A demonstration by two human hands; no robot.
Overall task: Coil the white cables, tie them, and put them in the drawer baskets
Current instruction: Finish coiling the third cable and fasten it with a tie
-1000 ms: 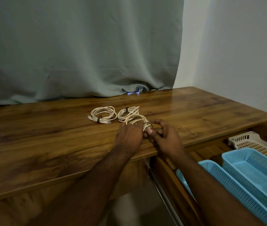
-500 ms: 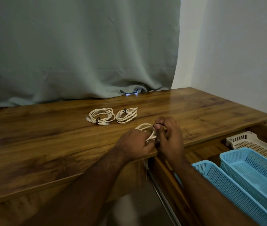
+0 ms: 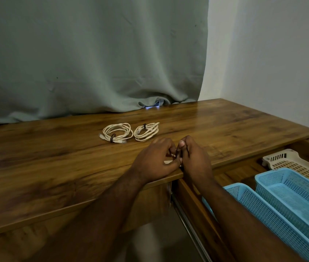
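A grey-green curtain (image 3: 93,57) hangs behind the wooden desk (image 3: 46,163), its hem bunched on the back edge, and a pale wall (image 3: 282,63) closes off the right side. From my seat at the far end of the feed, I see my two hands together at the desk's front edge, just left of the open drawer (image 3: 231,173).

My left hand (image 3: 154,161) is curled round a white cable (image 3: 169,162), most of which is hidden under the fingers; only short pale bits show between the two hands. My right hand (image 3: 195,159) is pressed against the left, thumb and forefinger pinching at a thin dark band (image 3: 177,150) that crosses the cable. I cannot tell how far the band is wound round the cable.

Further back on the desk lie two coiled cables, side by side and nearly touching. The left coil (image 3: 117,132) is bound with a dark tie at its near edge, with its plug ends poking out beside it. The right coil (image 3: 146,131) has a dark tie at its far edge.

In the drawer sit three perforated baskets: a cream basket (image 3: 289,161) furthest back, a blue basket (image 3: 286,183) in front of it, and a second blue basket (image 3: 248,201) nearest me, partly covered by my right forearm. I see no cable in any part of the baskets that shows.
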